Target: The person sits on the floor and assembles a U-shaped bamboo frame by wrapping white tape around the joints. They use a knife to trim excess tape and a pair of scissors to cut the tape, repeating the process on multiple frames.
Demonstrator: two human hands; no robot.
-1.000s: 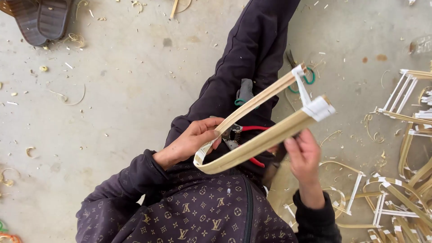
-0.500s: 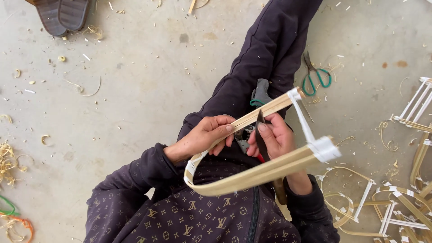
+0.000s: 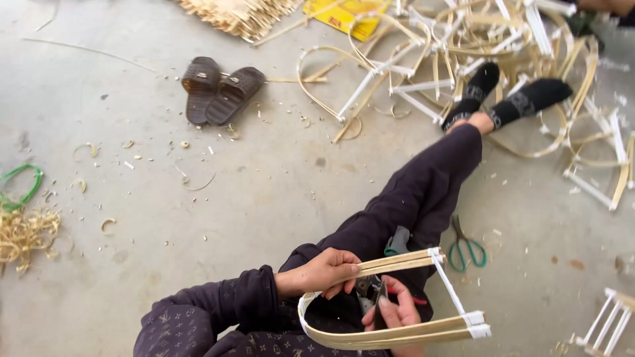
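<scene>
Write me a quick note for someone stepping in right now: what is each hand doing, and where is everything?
Left hand: grips the upper arm of the bent bamboo frame.
Right hand: holds red-handled pliers inside the frame.
Frame: over the lap, open end closed by a white cross-strip.
Nearby: green scissors on the floor by the leg; pile of similar frames beyond the feet.
Unclear: which joint the pliers are working on.

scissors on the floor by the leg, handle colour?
Green handles on the scissors, lying on the concrete floor; clear in the head view.
</scene>
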